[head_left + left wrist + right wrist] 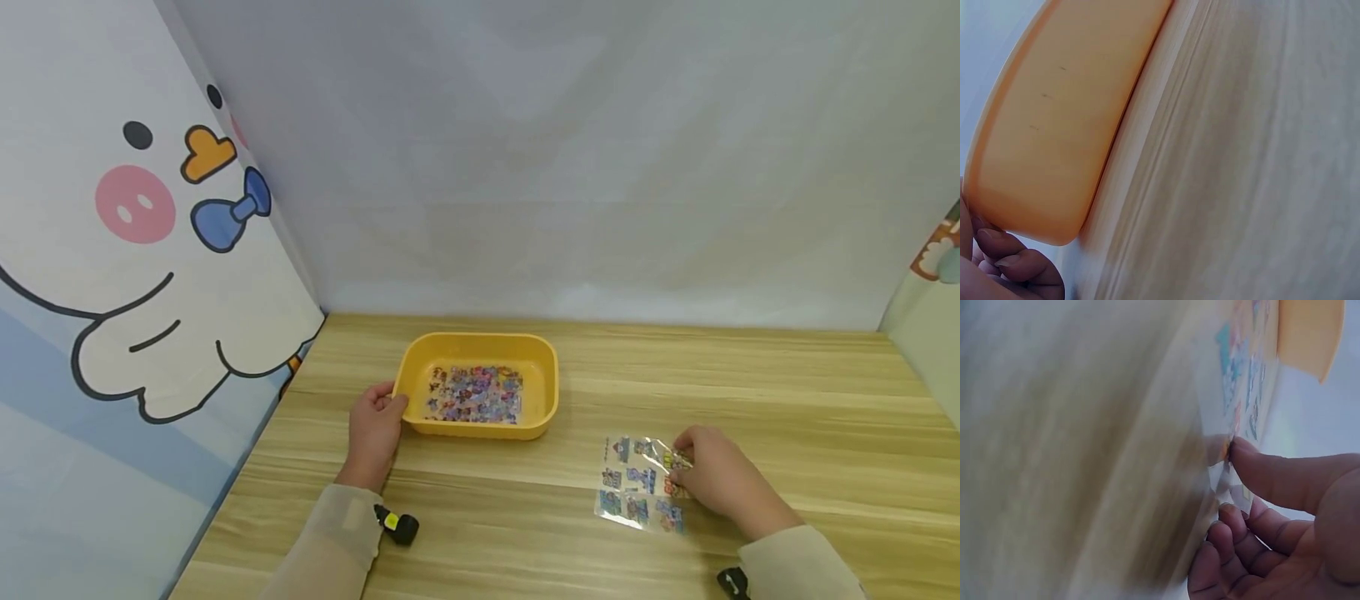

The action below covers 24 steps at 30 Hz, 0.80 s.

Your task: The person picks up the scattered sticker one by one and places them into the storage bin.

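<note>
A yellow plastic tray [537, 427] stands on the table with several clear sticker sheets [476, 396] lying in it. My left hand [375, 429] grips the tray's left front corner, thumb on the rim; in the left wrist view its curled fingers [1029, 265] are under the corner of the tray's wall [1066, 125]. To the right of the tray, a transparent sticker sheet [630, 479] with small colourful pictures lies close over the table. My right hand [716, 475] pinches its right edge, and the right wrist view shows the thumb [1279, 478] on top of the sheet [1244, 381].
The wood-grain table [787, 392] reaches back to a pale curtain [585, 167]. On the left hangs a cloth with a cartoon bird [150, 200]. Each wrist bears a small black camera, the left one [401, 527] beside the sleeve.
</note>
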Each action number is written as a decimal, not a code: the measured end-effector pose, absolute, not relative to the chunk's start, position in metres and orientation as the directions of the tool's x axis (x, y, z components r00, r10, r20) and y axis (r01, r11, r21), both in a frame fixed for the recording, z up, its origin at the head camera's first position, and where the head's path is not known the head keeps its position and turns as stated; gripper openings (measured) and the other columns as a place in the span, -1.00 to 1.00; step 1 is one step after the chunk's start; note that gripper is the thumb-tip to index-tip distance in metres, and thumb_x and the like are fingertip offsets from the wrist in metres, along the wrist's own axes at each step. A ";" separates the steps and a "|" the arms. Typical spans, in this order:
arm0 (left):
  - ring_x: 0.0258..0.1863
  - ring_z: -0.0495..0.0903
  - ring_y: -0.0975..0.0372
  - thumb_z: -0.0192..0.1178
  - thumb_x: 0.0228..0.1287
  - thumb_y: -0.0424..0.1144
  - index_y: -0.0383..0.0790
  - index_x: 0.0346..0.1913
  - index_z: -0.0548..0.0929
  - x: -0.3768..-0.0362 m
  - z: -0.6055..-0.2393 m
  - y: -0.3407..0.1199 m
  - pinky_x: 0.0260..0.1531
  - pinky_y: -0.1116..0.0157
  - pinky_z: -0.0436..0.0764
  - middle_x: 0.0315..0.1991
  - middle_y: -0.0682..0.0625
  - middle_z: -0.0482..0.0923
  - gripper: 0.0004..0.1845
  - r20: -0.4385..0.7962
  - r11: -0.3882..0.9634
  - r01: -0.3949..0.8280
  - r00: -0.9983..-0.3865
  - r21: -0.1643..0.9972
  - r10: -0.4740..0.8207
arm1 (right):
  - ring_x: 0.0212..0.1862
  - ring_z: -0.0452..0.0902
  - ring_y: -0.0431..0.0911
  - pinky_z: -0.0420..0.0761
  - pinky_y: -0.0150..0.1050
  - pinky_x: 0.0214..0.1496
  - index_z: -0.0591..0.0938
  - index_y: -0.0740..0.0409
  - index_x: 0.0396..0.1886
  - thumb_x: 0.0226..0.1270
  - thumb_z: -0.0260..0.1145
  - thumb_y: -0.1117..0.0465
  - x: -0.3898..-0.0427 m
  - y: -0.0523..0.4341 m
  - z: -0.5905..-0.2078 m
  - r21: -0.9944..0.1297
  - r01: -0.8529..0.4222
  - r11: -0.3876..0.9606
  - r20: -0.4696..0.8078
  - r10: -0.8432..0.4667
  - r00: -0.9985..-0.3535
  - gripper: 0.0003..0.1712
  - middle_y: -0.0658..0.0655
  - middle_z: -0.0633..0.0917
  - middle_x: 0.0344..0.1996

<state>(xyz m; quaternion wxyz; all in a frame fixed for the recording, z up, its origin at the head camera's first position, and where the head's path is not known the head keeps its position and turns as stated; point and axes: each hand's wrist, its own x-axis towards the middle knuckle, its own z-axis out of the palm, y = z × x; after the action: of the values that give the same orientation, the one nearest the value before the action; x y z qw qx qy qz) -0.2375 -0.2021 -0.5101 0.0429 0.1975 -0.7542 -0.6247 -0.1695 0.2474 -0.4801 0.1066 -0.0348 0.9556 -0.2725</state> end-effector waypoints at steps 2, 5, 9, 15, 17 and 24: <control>-0.41 0.41 0.19 0.18 0.42 -0.24 -0.23 0.23 0.54 -0.238 -0.510 -0.202 -0.48 0.39 0.44 -0.29 -0.07 0.49 -0.63 -0.183 0.140 -0.244 -0.919 0.960 -0.349 | -0.03 0.58 0.29 0.54 0.27 0.06 0.56 0.55 -0.01 0.19 0.51 0.32 -0.169 0.249 -0.482 -0.546 0.000 0.838 -0.191 -0.125 -0.974 -0.53 0.41 0.63 -0.11; -0.41 0.41 0.19 0.18 0.41 -0.24 -0.23 0.23 0.54 -0.238 -0.511 -0.202 -0.48 0.39 0.44 -0.29 -0.07 0.49 -0.62 -0.184 0.140 -0.246 -0.918 0.959 -0.352 | -0.06 0.59 0.22 0.56 0.23 0.03 0.57 0.53 -0.03 0.20 0.49 0.33 -0.170 0.251 -0.485 -0.568 0.006 0.823 -0.192 -0.126 -0.973 -0.56 0.36 0.63 -0.13; -0.41 0.41 0.19 0.18 0.41 -0.24 -0.23 0.23 0.54 -0.238 -0.511 -0.203 -0.48 0.39 0.44 -0.29 -0.07 0.49 -0.62 -0.190 0.137 -0.252 -0.916 0.958 -0.354 | -0.13 0.57 0.11 0.57 0.17 -0.03 0.58 0.50 -0.06 0.21 0.48 0.35 -0.169 0.250 -0.485 -0.580 -0.001 0.815 -0.177 -0.126 -0.976 -0.61 0.27 0.63 -0.19; -0.40 0.41 0.19 0.18 0.42 -0.24 -0.24 0.23 0.54 -0.238 -0.510 -0.202 -0.48 0.40 0.43 -0.28 -0.07 0.48 -0.63 -0.187 0.135 -0.248 -0.916 0.959 -0.355 | -0.21 0.54 0.02 0.57 0.08 -0.10 0.60 0.42 -0.10 0.26 0.42 0.33 -0.168 0.249 -0.485 -0.597 0.000 0.802 -0.166 -0.123 -0.978 -0.70 0.16 0.63 -0.27; -0.41 0.40 0.19 0.18 0.42 -0.25 -0.24 0.22 0.54 -0.238 -0.510 -0.201 -0.49 0.40 0.43 -0.29 -0.07 0.48 -0.63 -0.184 0.137 -0.246 -0.915 0.960 -0.358 | -0.24 0.53 -0.02 0.57 0.01 -0.14 0.60 0.37 -0.13 0.29 0.39 0.31 -0.167 0.250 -0.485 -0.604 0.006 0.797 -0.169 -0.120 -0.978 -0.76 0.12 0.63 -0.30; -0.38 0.41 0.19 0.18 0.42 -0.25 -0.25 0.22 0.54 -0.239 -0.513 -0.201 -0.47 0.42 0.44 -0.27 -0.07 0.48 -0.63 -0.178 0.144 -0.243 -0.915 0.959 -0.361 | -0.33 0.47 -0.06 0.50 -0.13 -0.27 0.60 0.25 -0.22 0.36 0.30 0.29 -0.166 0.255 -0.487 -0.670 0.002 0.743 -0.159 -0.141 -0.977 -0.90 0.07 0.60 -0.37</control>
<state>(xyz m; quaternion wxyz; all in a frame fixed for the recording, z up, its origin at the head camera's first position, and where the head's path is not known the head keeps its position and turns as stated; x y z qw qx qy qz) -0.2393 -0.2012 -0.5126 0.0474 0.2003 -0.7547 -0.6229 -0.1663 0.2546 -0.4870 0.1002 -0.0375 0.9280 -0.3568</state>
